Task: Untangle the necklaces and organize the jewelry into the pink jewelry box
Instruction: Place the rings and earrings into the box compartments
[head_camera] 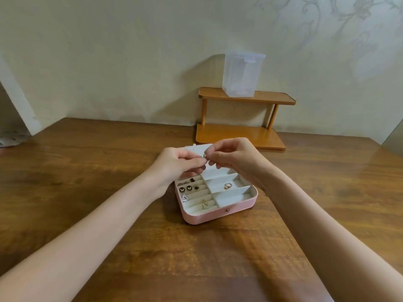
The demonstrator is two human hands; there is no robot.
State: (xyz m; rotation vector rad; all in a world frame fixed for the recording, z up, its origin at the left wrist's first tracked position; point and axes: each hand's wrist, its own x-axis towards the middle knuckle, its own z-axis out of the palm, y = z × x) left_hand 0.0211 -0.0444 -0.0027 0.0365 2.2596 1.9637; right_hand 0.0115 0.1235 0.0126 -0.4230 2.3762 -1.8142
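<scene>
The pink jewelry box (pixel 220 214) lies open at the table's middle, its white lid (pixel 199 149) tilted up behind my hands. Above the box my left hand (pixel 178 164) and my right hand (pixel 233 158) meet, both pinching one small silvery jewelry piece (pixel 205 155) between their fingertips. Black round earrings (pixel 185 188), a silver triangle piece (pixel 184 198) and a gold ring (pixel 205 203) sit in the left slots. A gold ring with a pale stone (pixel 228 186) lies in a right compartment. My hands hide the box's far part.
A small two-tier wooden shelf (pixel 244 118) stands against the wall behind the box, with a translucent plastic container (pixel 242 75) on its top tier. The brown wooden table (pixel 109 171) spreads to both sides and toward me.
</scene>
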